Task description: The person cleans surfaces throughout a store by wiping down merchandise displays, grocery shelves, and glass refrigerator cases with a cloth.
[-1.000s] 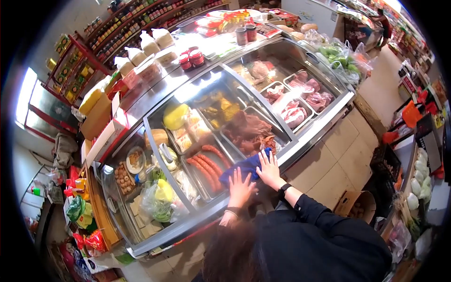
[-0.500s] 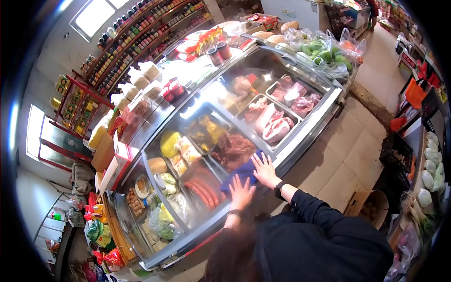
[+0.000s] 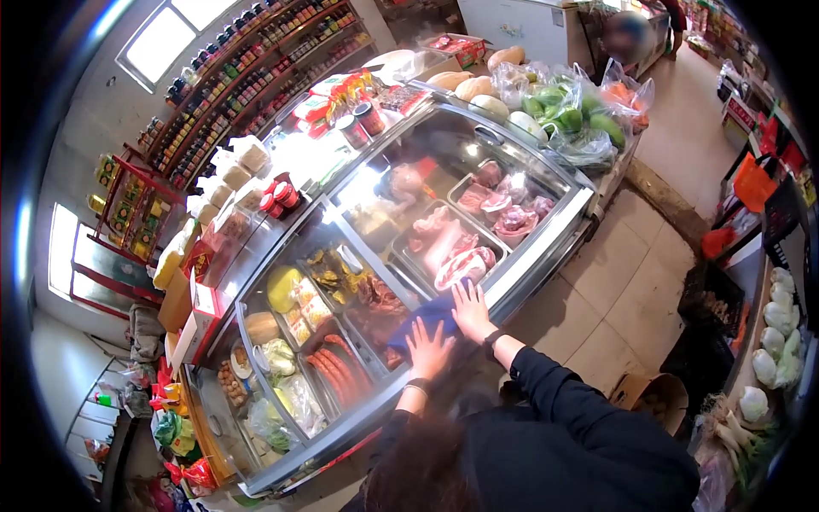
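Observation:
Both my hands lie flat on the glass top of a display cabinet (image 3: 514,286), near its front edge. A dark blue cloth (image 3: 438,315) is spread beneath them. My left hand (image 3: 429,352) has its fingers spread over the cloth's near left part. Farther right, my right hand (image 3: 473,312) rests at the cloth's right edge, fingers stretched out. Under the glass are sausages (image 3: 339,367), dark red meat (image 3: 375,299) and a tray of pale pink meat cuts (image 3: 445,243). My palms partly hide the cloth.
Jars (image 3: 362,121) and packets stand along the cabinet's back ledge. Bagged green vegetables (image 3: 563,111) sit at its far right end. A cardboard box (image 3: 653,401) is on the floor to my right, beside a vegetable shelf (image 3: 772,341). Someone is near the far counter.
The view has shifted, with the cabinet now farther left in it. My hands and the cloth have slid a little to the right along the glass.

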Tool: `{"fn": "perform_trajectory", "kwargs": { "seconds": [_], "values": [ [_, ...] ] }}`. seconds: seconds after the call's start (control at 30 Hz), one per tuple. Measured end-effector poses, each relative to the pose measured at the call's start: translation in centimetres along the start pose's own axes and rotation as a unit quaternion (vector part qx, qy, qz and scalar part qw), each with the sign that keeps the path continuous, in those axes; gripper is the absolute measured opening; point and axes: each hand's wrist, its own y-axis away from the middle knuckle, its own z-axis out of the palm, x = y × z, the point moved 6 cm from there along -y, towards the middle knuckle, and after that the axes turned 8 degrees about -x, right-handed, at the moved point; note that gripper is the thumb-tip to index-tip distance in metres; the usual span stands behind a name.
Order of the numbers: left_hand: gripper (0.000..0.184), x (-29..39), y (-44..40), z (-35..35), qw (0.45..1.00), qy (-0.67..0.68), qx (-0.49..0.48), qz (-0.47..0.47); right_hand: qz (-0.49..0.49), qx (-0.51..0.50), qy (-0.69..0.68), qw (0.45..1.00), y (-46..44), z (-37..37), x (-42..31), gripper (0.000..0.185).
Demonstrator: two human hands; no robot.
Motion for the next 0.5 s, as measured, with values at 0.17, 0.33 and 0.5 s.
{"fn": "perform_trajectory", "kwargs": {
  "seconds": [0.17,0.33,0.5],
  "values": [
    [0.059,3.1,-3.1,-1.1,0.999,-0.037,0.012,0.015,0.051,0.008,0.001,0.999,-2.3,-1.6,4.3,0.072],
    [0.057,7.3,-9.4,0.1,0.996,-0.04,0.018,0.079,0.085,0.011,0.008,0.996,-4.9,-3.9,12.5,0.073],
    [0.06,13.3,-17.9,1.1,0.992,0.008,-0.004,0.127,0.131,-0.011,0.028,0.991,-7.4,-6.0,22.4,0.078]
  ]
}}
